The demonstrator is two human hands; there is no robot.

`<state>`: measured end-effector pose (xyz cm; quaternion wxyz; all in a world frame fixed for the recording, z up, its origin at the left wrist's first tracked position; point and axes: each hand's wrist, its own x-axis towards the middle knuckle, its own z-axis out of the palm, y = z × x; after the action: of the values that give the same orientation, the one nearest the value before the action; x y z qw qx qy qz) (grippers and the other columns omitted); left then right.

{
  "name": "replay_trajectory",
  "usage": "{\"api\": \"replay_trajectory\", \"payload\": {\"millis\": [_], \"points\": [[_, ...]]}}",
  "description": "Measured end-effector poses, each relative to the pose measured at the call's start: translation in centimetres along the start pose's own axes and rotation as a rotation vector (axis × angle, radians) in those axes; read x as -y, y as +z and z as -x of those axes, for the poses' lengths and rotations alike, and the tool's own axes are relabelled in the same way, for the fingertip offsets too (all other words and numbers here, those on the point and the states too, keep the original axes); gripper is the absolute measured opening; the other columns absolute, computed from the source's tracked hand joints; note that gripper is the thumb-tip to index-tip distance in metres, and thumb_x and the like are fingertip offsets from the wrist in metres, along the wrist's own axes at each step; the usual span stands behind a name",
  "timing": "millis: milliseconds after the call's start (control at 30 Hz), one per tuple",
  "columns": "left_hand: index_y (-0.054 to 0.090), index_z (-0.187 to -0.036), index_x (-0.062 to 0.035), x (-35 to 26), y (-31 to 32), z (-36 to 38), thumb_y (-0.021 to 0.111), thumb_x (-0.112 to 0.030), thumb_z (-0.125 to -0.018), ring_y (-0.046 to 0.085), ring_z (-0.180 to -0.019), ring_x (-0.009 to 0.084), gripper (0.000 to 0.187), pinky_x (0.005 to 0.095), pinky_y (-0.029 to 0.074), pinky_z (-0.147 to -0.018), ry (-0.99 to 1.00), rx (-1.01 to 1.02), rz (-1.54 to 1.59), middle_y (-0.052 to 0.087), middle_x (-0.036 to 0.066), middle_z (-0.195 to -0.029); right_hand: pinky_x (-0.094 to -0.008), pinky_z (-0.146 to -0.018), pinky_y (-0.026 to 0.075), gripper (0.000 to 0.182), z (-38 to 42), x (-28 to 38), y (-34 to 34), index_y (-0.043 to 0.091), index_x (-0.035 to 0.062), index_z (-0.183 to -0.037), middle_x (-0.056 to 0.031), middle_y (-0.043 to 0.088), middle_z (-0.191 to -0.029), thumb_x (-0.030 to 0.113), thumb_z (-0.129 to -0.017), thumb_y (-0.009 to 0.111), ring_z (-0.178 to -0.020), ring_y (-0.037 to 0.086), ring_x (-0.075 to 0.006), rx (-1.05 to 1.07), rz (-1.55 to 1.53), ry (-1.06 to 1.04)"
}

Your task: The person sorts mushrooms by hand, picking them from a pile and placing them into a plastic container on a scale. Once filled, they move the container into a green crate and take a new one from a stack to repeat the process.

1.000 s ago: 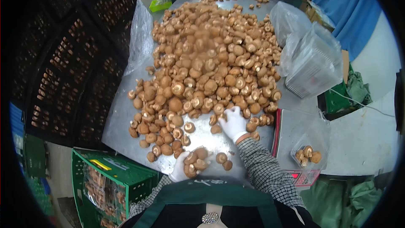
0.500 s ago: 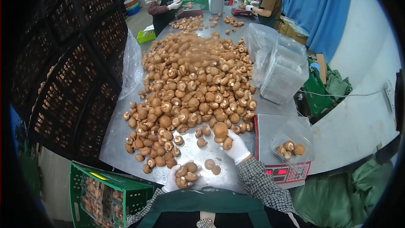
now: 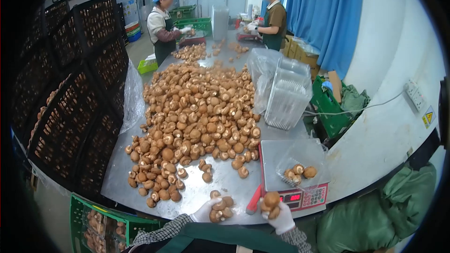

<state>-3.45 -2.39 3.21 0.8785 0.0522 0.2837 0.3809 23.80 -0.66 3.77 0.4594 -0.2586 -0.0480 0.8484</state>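
My left hand [image 3: 204, 212], in a white glove, is closed round several brown mushrooms [image 3: 222, 207] at the table's near edge. In my right hand [image 3: 283, 221], also gloved, are a few mushrooms [image 3: 270, 201], held in front of the red scale [image 3: 315, 197]. A clear plastic tray [image 3: 286, 178] with several mushrooms in it rests on the scale's metal plate [image 3: 272, 152]. Beyond my hands a large heap of mushrooms [image 3: 197, 112] covers much of the metal table [image 3: 197, 185]. My fingers are partly hidden behind what they hold.
Stacked clear trays [image 3: 289, 96] stand right of the heap. Black crates [image 3: 65, 117] of mushrooms rise at the left. A green crate [image 3: 138, 220] with packed trays sits at lower left. Two people, one left [image 3: 164, 28] and one right [image 3: 276, 18], work at the far end.
My right hand has drawn back from the heap's near edge to the scale's front, mushrooms still in it. My left hand still holds its mushrooms. The camera view has shifted up and right.
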Motion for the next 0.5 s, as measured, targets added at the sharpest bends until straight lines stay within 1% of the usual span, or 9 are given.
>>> {"api": "replay_trajectory", "payload": {"millis": [33, 67, 133, 200, 233, 333, 367, 467, 500], "points": [[0.043, -0.126, -0.0033, -0.2, 0.8, -0.6, 0.048, -0.036, -0.091, 0.051, -0.068, 0.0121, 0.048, 0.0217, 0.043, -0.058, -0.036, 0.002, -0.047, 0.059, 0.009, -0.094, -0.0310, -0.064, 0.042, 0.042, 2.0, -0.1, 1.8, 0.046, -0.0002, -0.122, -0.0144, 0.055, -0.107, 0.030, -0.093, 0.040, -0.079, 0.053, -0.0212, -0.152, -0.005, -0.031], [0.043, -0.127, -0.0043, -0.2, 1.8, -0.8, 0.048, -0.035, -0.091, 0.051, -0.068, 0.0119, 0.047, 0.0218, 0.043, -0.057, -0.073, 0.000, -0.092, 0.059, 0.008, -0.093, -0.0305, -0.065, 0.043, 0.042, 2.1, -0.4, -2.0, 0.047, 0.0006, -0.121, -0.0130, 0.057, -0.109, 0.031, -0.093, 0.039, -0.082, 0.055, -0.0225, -0.065, -0.020, -0.026], [0.042, -0.129, -0.0068, -0.1, 3.8, -1.3, 0.047, -0.033, -0.092, 0.050, -0.066, 0.0113, 0.045, 0.0221, 0.043, -0.056, -0.116, -0.007, -0.182, 0.059, 0.008, -0.094, -0.0326, -0.066, 0.045, 0.040, 3.5, -0.6, -4.4, 0.048, 0.0029, -0.121, -0.0128, 0.057, -0.108, 0.031, -0.094, 0.038, -0.091, 0.056, -0.0226, 0.039, -0.048, -0.020], [0.042, -0.130, -0.0098, -0.1, 6.0, -1.9, 0.047, -0.031, -0.093, 0.048, -0.065, 0.0107, 0.043, 0.0225, 0.041, -0.056, -0.132, -0.021, -0.269, 0.058, 0.008, -0.095, -0.0286, -0.052, 0.038, 0.034, 5.0, -1.3, -1.3, 0.054, -0.0008, -0.105, -0.0093, 0.054, -0.082, 0.028, -0.093, 0.041, -0.058, 0.045, -0.0163, -0.113, -0.049, -0.020], [0.040, -0.132, -0.0128, -0.1, 6.9, -2.0, 0.048, -0.027, -0.093, 0.044, -0.061, 0.0096, 0.042, 0.0227, 0.040, -0.055, -0.147, 0.013, -0.256, 0.057, 0.006, -0.094, -0.0266, -0.053, 0.037, 0.038, 4.7, -1.6, -2.8, 0.048, 0.0029, -0.112, -0.0051, 0.046, -0.077, 0.035, -0.097, 0.033, -0.058, 0.043, -0.0145, -0.135, 0.007, -0.008], [0.041, -0.133, -0.0099, 0.9, 5.2, -4.0, 0.048, -0.028, -0.091, 0.059, -0.082, 0.0138, 0.047, 0.0228, 0.047, -0.060, -0.144, 0.093, -0.323, 0.059, 0.010, -0.113, -0.0261, -0.053, 0.037, 0.036, 5.0, -1.6, -2.4, 0.050, 0.0032, -0.108, -0.0056, 0.047, -0.078, 0.034, -0.096, 0.035, -0.060, 0.043, -0.0144, -0.102, 0.048, -0.029], [0.043, -0.132, -0.0087, 1.0, 5.5, -3.6, 0.046, -0.025, -0.091, 0.060, -0.088, 0.0140, 0.044, 0.0245, 0.050, -0.064, -0.162, 0.122, -0.260, 0.056, 0.009, -0.118, -0.0263, -0.053, 0.037, 0.036, 5.0, -1.4, -1.8, 0.050, 0.0041, -0.109, -0.0058, 0.048, -0.078, 0.035, -0.097, 0.034, -0.059, 0.044, -0.0147, -0.151, 0.022, -0.011], [0.043, -0.132, -0.0074, 1.6, 4.5, -4.6, 0.045, -0.024, -0.091, 0.060, -0.094, 0.0156, 0.044, 0.0275, 0.052, -0.072, -0.101, 0.085, -0.318, 0.055, 0.010, -0.121, -0.0272, -0.053, 0.039, 0.036, 4.3, -1.4, -2.7, 0.050, 0.0049, -0.109, -0.0064, 0.050, -0.080, 0.035, -0.097, 0.035, -0.058, 0.046, -0.0155, -0.185, 0.082, -0.095], [0.044, -0.132, -0.0065, 1.5, 3.9, -4.8, 0.047, -0.024, -0.091, 0.060, -0.099, 0.0180, 0.044, 0.0302, 0.052, -0.079, -0.119, 0.114, -0.277, 0.055, 0.010, -0.122, -0.0275, -0.054, 0.040, 0.036, 4.1, -1.4, -3.0, 0.050, 0.0051, -0.109, -0.0066, 0.051, -0.080, 0.035, -0.097, 0.034, -0.059, 0.047, -0.0157, -0.171, 0.068, -0.088]]}}
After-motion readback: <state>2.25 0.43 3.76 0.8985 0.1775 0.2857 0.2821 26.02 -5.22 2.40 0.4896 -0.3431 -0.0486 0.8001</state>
